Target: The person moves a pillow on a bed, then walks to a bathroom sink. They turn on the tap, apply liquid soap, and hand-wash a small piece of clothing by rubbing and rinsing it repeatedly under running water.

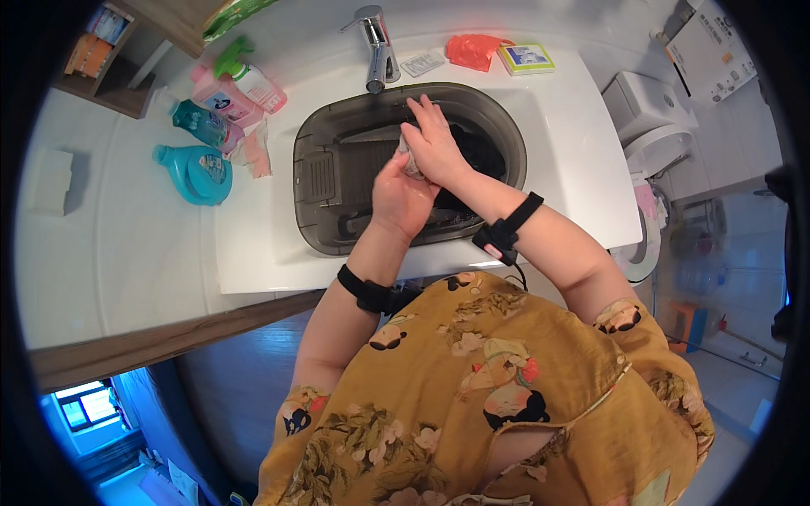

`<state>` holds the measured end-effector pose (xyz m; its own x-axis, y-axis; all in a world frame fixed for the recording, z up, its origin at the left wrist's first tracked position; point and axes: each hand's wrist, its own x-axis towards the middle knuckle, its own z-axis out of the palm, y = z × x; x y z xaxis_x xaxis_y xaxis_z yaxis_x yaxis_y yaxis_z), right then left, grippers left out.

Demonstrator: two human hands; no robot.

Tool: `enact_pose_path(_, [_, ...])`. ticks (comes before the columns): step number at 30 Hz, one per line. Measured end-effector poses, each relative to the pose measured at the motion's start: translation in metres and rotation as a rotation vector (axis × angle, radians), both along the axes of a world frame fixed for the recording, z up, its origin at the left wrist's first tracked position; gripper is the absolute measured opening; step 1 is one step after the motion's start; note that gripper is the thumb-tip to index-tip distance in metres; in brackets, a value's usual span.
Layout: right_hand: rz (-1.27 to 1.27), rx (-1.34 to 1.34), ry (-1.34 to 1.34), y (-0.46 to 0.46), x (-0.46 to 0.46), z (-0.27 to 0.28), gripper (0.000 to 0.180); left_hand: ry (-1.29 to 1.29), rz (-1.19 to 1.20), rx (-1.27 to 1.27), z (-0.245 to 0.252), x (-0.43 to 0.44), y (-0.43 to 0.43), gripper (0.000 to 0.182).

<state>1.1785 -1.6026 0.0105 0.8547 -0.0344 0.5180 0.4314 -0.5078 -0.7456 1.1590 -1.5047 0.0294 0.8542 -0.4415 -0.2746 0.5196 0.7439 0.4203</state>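
Observation:
Over a translucent grey plastic washbasin (316,231), my two hands meet with a small whitish, crumpled-looking item (412,166) pressed between the palms. Whether it is cloth or soap cannot be told. My left hand (405,196) cups it from below. From the right, my right hand (436,142) lies over it with its fingers stretched out towards the back. Dark wet fabric (478,152) lies in the basin's right side, partly behind my right hand and forearm. A ribbed washboard panel (318,177) is moulded into the basin's left end.
The basin sits in a white sink counter (569,158) under a chrome faucet (376,57). A teal detergent bottle (196,174), a pink bottle (221,98) and a green-topped spray bottle (256,85) stand left. A red packet (474,52) lies behind. A toilet (658,114) stands right.

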Motion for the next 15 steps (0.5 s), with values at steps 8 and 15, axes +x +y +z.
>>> enact_pose_path(8, [0.080, -0.008, -0.086, 0.014, -0.004, 0.000, 0.051, 0.024, -0.068, 0.047, -0.001, -0.001, 0.012, 0.044])
enact_pose_path(15, [0.225, 0.012, 0.148, 0.023, -0.022, 0.012, 0.055, -0.093, 0.177, 0.178, 0.012, 0.000, 0.015, 0.048])
